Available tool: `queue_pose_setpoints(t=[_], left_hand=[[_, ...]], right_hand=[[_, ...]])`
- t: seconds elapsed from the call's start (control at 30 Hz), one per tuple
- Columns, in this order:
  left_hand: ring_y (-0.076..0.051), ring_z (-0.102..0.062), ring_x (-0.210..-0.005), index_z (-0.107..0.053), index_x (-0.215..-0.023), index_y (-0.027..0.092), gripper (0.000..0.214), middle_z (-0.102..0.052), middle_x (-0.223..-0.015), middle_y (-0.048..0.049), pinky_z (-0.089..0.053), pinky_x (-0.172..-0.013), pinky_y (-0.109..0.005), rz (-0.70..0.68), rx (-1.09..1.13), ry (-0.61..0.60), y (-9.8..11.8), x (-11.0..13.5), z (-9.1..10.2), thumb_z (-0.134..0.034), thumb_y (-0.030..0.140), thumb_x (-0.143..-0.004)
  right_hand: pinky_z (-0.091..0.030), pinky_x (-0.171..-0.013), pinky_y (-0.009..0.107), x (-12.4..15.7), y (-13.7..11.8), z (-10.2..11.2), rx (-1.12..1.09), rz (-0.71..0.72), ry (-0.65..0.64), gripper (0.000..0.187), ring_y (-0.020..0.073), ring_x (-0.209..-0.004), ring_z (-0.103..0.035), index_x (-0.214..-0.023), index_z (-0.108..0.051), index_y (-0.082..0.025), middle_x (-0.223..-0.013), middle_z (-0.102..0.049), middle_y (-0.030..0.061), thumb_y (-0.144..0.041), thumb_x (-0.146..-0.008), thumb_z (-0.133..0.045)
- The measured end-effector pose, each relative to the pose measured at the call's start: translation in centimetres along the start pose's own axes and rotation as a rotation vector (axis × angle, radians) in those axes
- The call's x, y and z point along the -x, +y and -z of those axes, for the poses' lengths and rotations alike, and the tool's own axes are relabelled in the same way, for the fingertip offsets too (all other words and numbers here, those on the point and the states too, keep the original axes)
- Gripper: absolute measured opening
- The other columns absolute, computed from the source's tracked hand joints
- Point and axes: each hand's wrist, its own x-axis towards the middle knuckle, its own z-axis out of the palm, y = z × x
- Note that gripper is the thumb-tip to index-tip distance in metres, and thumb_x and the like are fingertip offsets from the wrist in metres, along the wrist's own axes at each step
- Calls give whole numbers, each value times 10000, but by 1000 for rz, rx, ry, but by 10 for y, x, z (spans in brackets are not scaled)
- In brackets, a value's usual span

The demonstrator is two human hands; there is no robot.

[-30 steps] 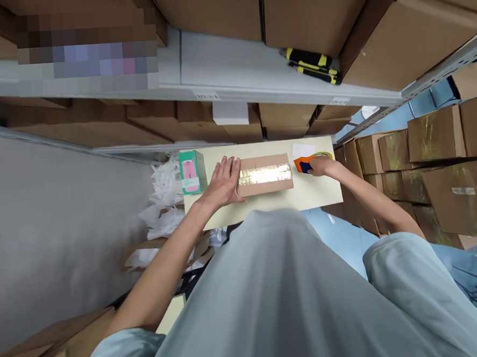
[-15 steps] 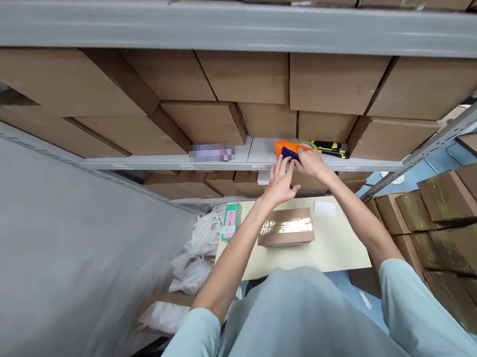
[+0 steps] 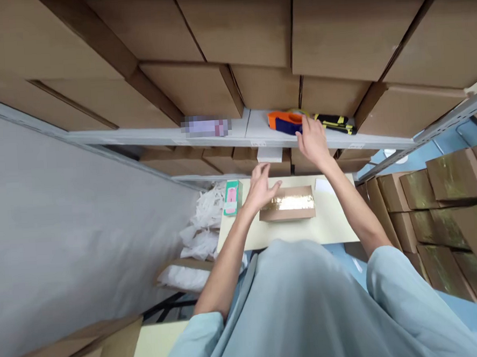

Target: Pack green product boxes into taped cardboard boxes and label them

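Note:
My right hand (image 3: pixel 312 140) reaches up to the grey shelf (image 3: pixel 235 133). Its fingers are stretched out, and the fingertips rest against the right end of an orange and blue tape dispenser (image 3: pixel 284 122) lying on the shelf. My left hand (image 3: pixel 261 188) hovers lower down with fingers apart and nothing in it, just above the left end of a small cardboard box (image 3: pixel 289 207). The box is sealed with shiny tape and sits on a pale yellow table (image 3: pixel 334 226).
A yellow and black tool (image 3: pixel 335 123) lies on the shelf right of the dispenser. A green and pink carton (image 3: pixel 231 198) and a white slip (image 3: pixel 323 184) sit on the table. Cardboard boxes fill the shelves and stack at right (image 3: pixel 445 187). White bags (image 3: pixel 203 229) are piled at left.
My right hand lifted the tape dispenser from the table to the shelf and loosened its hold. My left hand left the box, rose toward the shelf, then dropped back above the box.

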Motion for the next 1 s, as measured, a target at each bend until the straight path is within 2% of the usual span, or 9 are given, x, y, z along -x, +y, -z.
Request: queue_pose_setpoints(t=[0.07, 0.17, 0.3, 0.4, 0.47, 0.57, 0.67, 0.8, 1.0], left_hand=[[-395, -550, -1600, -568, -1636, 172, 681, -597, -1649, -226, -421, -1378, -578, 196, 36, 49, -24, 42, -5, -690, 436, -1020], [-400, -619, -1550, -597, -1605, 120, 658, -653, -1620, -259, -471, -1340, -562, 483, 63, 67, -46, 95, -17, -675, 432, -1030], [-361, -725, -1438, -608, -1595, 109, 625, -713, -1574, -247, -572, -1225, -475, 615, 183, 5, -43, 124, -37, -657, 417, -1053], [-362, -756, -1378, -654, -1548, 167, 552, -782, -1484, -194, -582, -1163, -451, 629, 120, -32, -27, 120, -46, -615, 473, -1090], [-398, -771, -1328, -685, -1496, 185, 569, -822, -1384, -191, -578, -1115, -458, 656, 10, -73, -16, 112, -49, -611, 580, -1093], [-455, -777, -1266, -705, -1411, 137, 728, -836, -1258, -251, -579, -1037, -467, 742, -117, -151, -4, 99, -53, -667, 749, -1020], [-499, -761, -1248, -723, -1322, 84, 890, -811, -1236, -324, -580, -1003, -492, 811, -197, -188, 0, 87, -58, -701, 880, -925], [-513, -748, -1237, -770, -1191, 97, 887, -804, -1201, -329, -578, -998, -508, 807, -238, -199, -7, 78, -60, -682, 931, -902], [-461, -776, -1237, -792, -1197, 126, 698, -835, -1202, -277, -580, -1030, -489, 718, -153, -239, -23, 83, -55, -559, 773, -1076]], right_hand=[[-236, -1428, 669, 63, 3, -22, -107, -41, 20, 729, 407, -1759, -295, -1829, -221, -36, -1864, -355, 264, -391, -1194, -181], [-278, -1438, 651, 160, -3, -65, -321, -119, -88, 792, 382, -1769, -307, -1828, -235, -26, -1874, -339, 262, -494, -1198, -126], [-308, -1443, 603, 236, -13, -119, -475, -301, -233, 998, 387, -1777, -299, -1808, -261, 21, -1868, -324, 298, -730, -1163, -132], [-361, -1413, 587, 243, -12, -138, -508, -427, -224, 1078, 400, -1765, -328, -1816, -245, 0, -1870, -317, 299, -828, -1127, -191], [-441, -1351, 594, 237, -9, -143, -527, -506, -210, 1124, 434, -1692, -454, -1810, -254, -2, -1823, -404, 320, -869, -1096, -303], [-551, -1222, 592, 226, -5, -147, -548, -619, -233, 1145, 462, -1499, -651, -1796, -287, -26, -1648, -630, 315, -872, -1049, -480], [-583, -1166, 566, 223, -3, -150, -561, -652, -236, 1055, 449, -1394, -716, -1762, -372, -99, -1519, -745, 257, -847, -1040, -552], [-570, -1171, 575, 224, 2, -152, -560, -638, -205, 924, 444, -1364, -727, -1723, -439, -118, -1478, -770, 247, -805, -1105, -428], [-535, -1197, 626, 220, 0, -146, -425, -641, -266, 890, 463, -1395, -718, -1757, -390, -15, -1551, -697, 329, -652, -1184, -150]])
